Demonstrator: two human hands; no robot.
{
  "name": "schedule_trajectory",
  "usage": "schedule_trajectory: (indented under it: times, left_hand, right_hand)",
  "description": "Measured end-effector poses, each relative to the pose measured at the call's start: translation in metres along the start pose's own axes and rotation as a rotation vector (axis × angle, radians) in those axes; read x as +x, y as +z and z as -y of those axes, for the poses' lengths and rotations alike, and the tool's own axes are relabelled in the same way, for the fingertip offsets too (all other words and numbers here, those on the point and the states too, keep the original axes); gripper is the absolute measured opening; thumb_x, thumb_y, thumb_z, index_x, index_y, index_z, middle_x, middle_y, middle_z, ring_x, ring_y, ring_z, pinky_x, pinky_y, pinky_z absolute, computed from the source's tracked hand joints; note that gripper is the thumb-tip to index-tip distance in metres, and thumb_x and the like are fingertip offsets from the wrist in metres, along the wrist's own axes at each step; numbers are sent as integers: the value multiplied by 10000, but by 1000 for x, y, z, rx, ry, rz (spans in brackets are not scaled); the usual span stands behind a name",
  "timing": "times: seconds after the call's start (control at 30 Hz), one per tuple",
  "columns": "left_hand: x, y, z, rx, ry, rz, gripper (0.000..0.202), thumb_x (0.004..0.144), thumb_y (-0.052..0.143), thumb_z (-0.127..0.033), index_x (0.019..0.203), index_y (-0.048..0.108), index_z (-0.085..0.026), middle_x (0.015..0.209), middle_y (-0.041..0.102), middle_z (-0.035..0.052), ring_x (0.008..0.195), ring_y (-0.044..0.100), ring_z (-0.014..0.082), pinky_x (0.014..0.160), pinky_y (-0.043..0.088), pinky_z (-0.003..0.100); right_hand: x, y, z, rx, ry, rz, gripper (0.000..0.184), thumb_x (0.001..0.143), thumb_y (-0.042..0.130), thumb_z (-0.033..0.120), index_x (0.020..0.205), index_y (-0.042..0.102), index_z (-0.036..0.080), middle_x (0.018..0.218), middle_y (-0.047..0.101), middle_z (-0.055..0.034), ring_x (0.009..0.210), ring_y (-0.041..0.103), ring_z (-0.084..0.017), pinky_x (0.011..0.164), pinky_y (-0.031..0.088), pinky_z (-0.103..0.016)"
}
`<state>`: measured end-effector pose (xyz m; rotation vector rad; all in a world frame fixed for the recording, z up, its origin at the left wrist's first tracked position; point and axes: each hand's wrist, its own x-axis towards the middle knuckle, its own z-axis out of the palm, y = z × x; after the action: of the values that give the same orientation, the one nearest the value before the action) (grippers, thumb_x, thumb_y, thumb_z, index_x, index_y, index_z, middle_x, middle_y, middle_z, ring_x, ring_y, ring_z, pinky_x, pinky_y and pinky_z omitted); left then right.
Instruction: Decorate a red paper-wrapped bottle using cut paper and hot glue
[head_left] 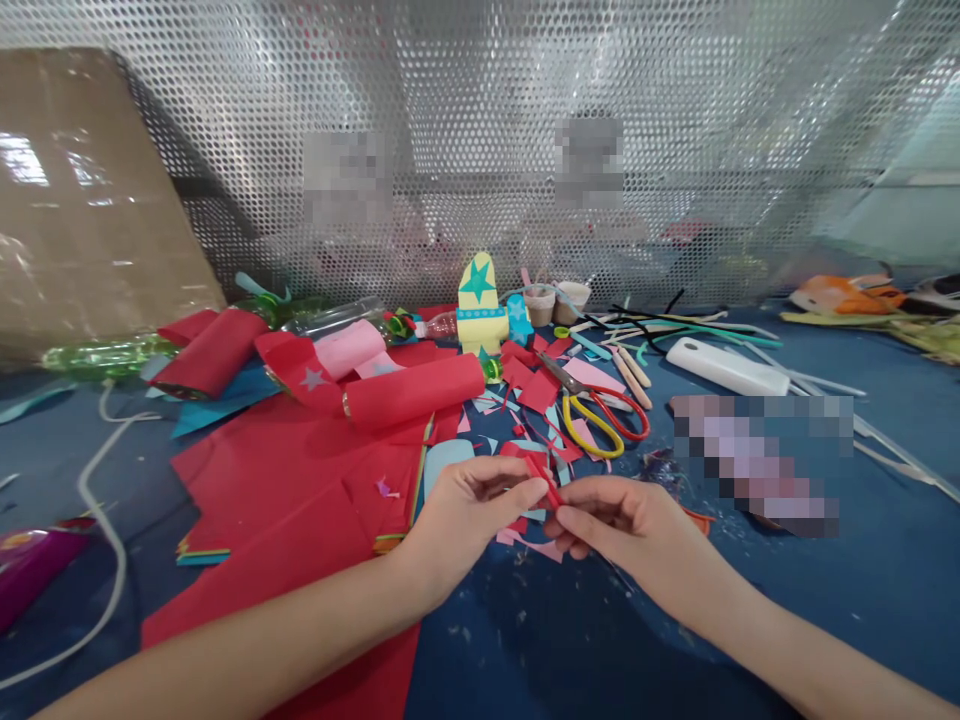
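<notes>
Between both hands is a small folded strip of red paper. My left hand pinches its upper left part between thumb and fingers. At the lower right end, the fingertips of my right hand are closed on the same strip. Just beyond the hands lie scissors with one yellow and one red handle, blades pointing away, among red, pink and pale blue paper scraps. Left of my left hand spreads a stack of red paper sheets. A red paper-wrapped bottle lies on the stack's far edge.
A yellow paper-wrapped piece with green star stands at the back, near small cups. To the right lie a white glue gun or similar tool and pipe cleaners. A cardboard box and white cord are left.
</notes>
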<state>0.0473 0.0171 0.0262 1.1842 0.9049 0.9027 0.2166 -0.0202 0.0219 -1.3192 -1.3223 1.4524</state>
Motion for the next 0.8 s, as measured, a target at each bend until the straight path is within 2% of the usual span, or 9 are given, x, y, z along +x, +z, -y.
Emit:
schedule_trajectory:
  times: [0.13, 0.23, 0.33, 0.4, 0.5, 0.57, 0.63, 0.7, 0.8]
  left_hand:
    - [-1, 0, 1, 12, -5, -27, 116, 668, 756, -275, 641, 713, -170, 645, 658, -16, 634, 556, 100, 646, 470, 200]
    - [2, -1, 5, -50, -56, -80, 131, 639, 788, -274, 635, 716, -165, 621, 655, -24, 609, 564, 90, 633, 473, 191]
    - [7, -3, 9, -145, -120, -111, 176, 610, 820, -296, 678, 720, -167, 650, 676, -29, 625, 610, 86, 646, 497, 181]
    - [10, -4, 12, -190, -156, -108, 222, 588, 837, -315, 703, 715, -169, 668, 687, -31, 636, 642, 93, 651, 518, 187]
    - [11, -5, 14, -204, -180, -84, 263, 581, 843, -337, 715, 699, -162, 683, 699, -24, 648, 672, 107, 648, 536, 188]
    - [11, -5, 16, -187, -186, -87, 270, 584, 843, -336, 720, 693, -158, 685, 705, -18, 651, 680, 109, 643, 537, 179]
    - [11, -5, 18, -173, -201, -104, 277, 571, 849, -328, 722, 689, -160, 668, 703, -20, 638, 683, 111, 610, 531, 167]
    - [12, -5, 19, -169, -203, -115, 278, 556, 854, -319, 714, 687, -162, 649, 695, -24, 624, 680, 113, 579, 521, 162]
    - [13, -3, 19, -159, -195, -123, 264, 545, 855, -295, 704, 693, -161, 620, 679, -27, 595, 661, 106, 561, 512, 167]
  right_hand:
    - [1, 1, 3, -72, -33, 13, 204, 813, 611, 383, 886, 672, 203, 759, 738, 3, 704, 705, -158, 658, 562, -279]
    - [-4, -9, 17, -331, -130, -9, 197, 840, 575, 367, 910, 687, 221, 826, 752, -11, 756, 710, -182, 696, 559, -295]
    - [-15, -33, 36, -720, -256, -220, 198, 832, 572, 370, 913, 693, 237, 873, 758, -28, 770, 708, -210, 742, 543, -328]
    - [-25, -53, 41, -926, -235, -371, 216, 832, 547, 385, 889, 683, 228, 826, 750, -48, 736, 703, -240, 716, 540, -368]
    - [-38, -73, 26, -1229, -118, -462, 308, 774, 613, 467, 902, 664, 192, 875, 740, -116, 768, 698, -315, 687, 533, -428]
    - [-44, -77, 4, -1360, -121, -485, 407, 729, 659, 513, 937, 645, 163, 915, 722, -152, 834, 690, -343, 716, 534, -440]
    - [-46, -74, -19, -1384, -165, -460, 436, 786, 612, 522, 1034, 607, 163, 939, 697, -133, 845, 690, -309, 715, 543, -411]
    - [-46, -68, -35, -1384, -244, -461, 362, 851, 544, 496, 1009, 598, 175, 946, 665, -129, 848, 682, -285, 724, 544, -396]
    - [-47, -60, -41, -1327, -305, -483, 298, 930, 417, 419, 985, 582, 177, 947, 632, -129, 857, 670, -269, 762, 539, -405]
